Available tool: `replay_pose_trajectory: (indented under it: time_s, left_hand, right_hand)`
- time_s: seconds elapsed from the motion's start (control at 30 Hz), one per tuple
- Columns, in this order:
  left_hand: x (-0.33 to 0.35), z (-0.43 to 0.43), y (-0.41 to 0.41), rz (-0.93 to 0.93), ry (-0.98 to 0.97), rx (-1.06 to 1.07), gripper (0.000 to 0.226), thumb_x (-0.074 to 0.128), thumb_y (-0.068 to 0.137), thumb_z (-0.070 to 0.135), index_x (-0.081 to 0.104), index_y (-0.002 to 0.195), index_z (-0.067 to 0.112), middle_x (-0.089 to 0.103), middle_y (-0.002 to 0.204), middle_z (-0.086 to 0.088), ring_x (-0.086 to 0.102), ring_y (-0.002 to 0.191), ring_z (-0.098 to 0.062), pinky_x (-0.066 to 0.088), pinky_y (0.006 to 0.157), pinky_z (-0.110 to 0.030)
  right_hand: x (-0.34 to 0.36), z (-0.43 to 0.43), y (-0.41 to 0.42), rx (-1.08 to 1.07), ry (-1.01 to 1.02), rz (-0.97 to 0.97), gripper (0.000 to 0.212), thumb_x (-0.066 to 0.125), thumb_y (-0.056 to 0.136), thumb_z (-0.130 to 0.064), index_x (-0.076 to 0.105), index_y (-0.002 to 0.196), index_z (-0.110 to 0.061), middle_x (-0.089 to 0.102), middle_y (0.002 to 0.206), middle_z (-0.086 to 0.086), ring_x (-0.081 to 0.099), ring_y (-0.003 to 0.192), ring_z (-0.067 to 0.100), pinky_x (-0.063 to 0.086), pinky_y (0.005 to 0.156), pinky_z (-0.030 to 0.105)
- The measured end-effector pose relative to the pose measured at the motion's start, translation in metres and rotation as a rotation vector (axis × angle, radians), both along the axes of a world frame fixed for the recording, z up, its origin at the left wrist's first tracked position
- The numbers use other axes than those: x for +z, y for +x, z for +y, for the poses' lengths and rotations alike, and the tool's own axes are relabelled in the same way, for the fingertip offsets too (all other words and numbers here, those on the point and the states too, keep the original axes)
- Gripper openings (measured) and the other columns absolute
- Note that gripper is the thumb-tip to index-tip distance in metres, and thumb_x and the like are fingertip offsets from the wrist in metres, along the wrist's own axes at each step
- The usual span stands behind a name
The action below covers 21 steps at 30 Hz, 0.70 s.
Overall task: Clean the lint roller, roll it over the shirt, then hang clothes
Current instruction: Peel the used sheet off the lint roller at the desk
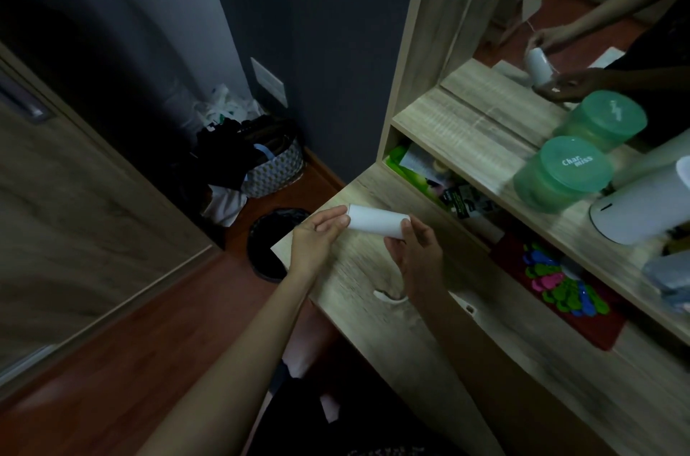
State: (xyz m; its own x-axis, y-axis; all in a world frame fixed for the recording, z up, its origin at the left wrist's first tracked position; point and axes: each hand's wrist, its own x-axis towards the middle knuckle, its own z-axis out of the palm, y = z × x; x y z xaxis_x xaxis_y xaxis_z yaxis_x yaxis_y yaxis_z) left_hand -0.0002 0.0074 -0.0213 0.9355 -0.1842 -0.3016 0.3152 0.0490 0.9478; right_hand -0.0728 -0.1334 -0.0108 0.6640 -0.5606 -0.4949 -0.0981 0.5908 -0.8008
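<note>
Both forearms are being stretched forward from the bottom of the view. The left hand (317, 239) is being held with its back turned up, the thumb and forefinger closed in a pinch on the left end of the lint roller (375, 222). The right hand (418, 250) is being kept at the other end, its fingers curled round the right end of the roll from the near side. The white roll is being held level between the two hands, just above the counter (373, 280), over its left end and close to the front left corner; it is not touching the wood.

"Char miss" is being shown in white letters on the lid of a green jar (563, 175), which is standing on the shelf (463, 142) along the counter's back edge. No other writing is legible.

The hands and the roll are being reflected in a mirror (597, 26) above the shelf. A white, curved piece (388, 297) is lying on the counter under the right wrist; what it is cannot be told. On the floor off the counter's left edge, a bin (276, 242) lined with a black bag and a basket (272, 171) heaped with clothes are being kept.
</note>
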Motion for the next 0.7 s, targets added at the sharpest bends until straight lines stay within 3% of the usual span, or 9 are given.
replay_pose_trajectory:
  time_s: [0.13, 0.27, 0.4, 0.47, 0.6, 0.7]
  left_hand:
    - [0.005, -0.009, -0.007, 0.034, -0.066, 0.132, 0.014, 0.069, 0.086, 0.012, 0.073, 0.097, 0.021, 0.074, 0.094, 0.006, 0.068, 0.096, -0.007, 0.051, 0.094, -0.025]
    - [0.006, -0.017, -0.010, -0.042, 0.058, 0.177, 0.021, 0.065, 0.090, 0.022, 0.072, 0.107, 0.013, 0.073, 0.103, -0.004, 0.066, 0.104, -0.014, 0.052, 0.094, -0.026]
    - [0.006, -0.020, -0.010, -0.129, 0.134, 0.099, 0.028, 0.061, 0.093, 0.018, 0.067, 0.118, 0.006, 0.067, 0.121, -0.005, 0.060, 0.110, -0.004, 0.045, 0.090, -0.007]
    - [0.007, -0.017, -0.008, -0.147, 0.150, 0.074, 0.029, 0.061, 0.093, 0.017, 0.066, 0.119, 0.006, 0.066, 0.121, -0.003, 0.059, 0.104, 0.003, 0.043, 0.087, -0.004]
    - [0.006, -0.006, 0.000, -0.177, 0.212, -0.023, 0.028, 0.064, 0.090, 0.017, 0.067, 0.117, 0.011, 0.068, 0.116, 0.000, 0.061, 0.102, 0.001, 0.048, 0.096, -0.018]
    - [0.008, 0.003, 0.006, -0.176, 0.214, -0.085, 0.024, 0.067, 0.087, 0.012, 0.070, 0.111, 0.016, 0.071, 0.109, -0.001, 0.063, 0.092, 0.005, 0.052, 0.091, -0.024]
  right_hand:
    - [0.002, 0.007, 0.001, -0.040, 0.012, -0.007, 0.030, 0.060, 0.090, -0.015, 0.055, 0.119, -0.008, 0.055, 0.119, 0.008, 0.061, 0.106, 0.024, 0.058, 0.072, 0.025]
    - [0.002, 0.009, 0.001, -0.050, 0.006, -0.020, 0.030, 0.060, 0.090, -0.014, 0.055, 0.119, -0.009, 0.055, 0.117, 0.006, 0.061, 0.106, 0.022, 0.058, 0.072, 0.024]
    - [0.002, 0.008, 0.004, -0.041, -0.017, -0.014, 0.029, 0.060, 0.090, -0.014, 0.055, 0.118, -0.009, 0.055, 0.120, 0.009, 0.061, 0.107, 0.023, 0.057, 0.072, 0.024]
    - [0.001, 0.007, 0.005, -0.038, -0.032, -0.015, 0.030, 0.060, 0.090, -0.013, 0.054, 0.118, -0.007, 0.054, 0.122, 0.009, 0.060, 0.107, 0.023, 0.057, 0.070, 0.023]
    - [-0.002, 0.002, 0.005, -0.001, -0.054, -0.035, 0.031, 0.060, 0.090, -0.014, 0.054, 0.120, -0.006, 0.054, 0.123, 0.010, 0.060, 0.107, 0.023, 0.057, 0.073, 0.024]
    - [-0.003, -0.005, 0.002, 0.053, -0.063, -0.053, 0.029, 0.060, 0.090, -0.015, 0.055, 0.118, -0.008, 0.055, 0.122, 0.010, 0.061, 0.108, 0.023, 0.057, 0.076, 0.026]
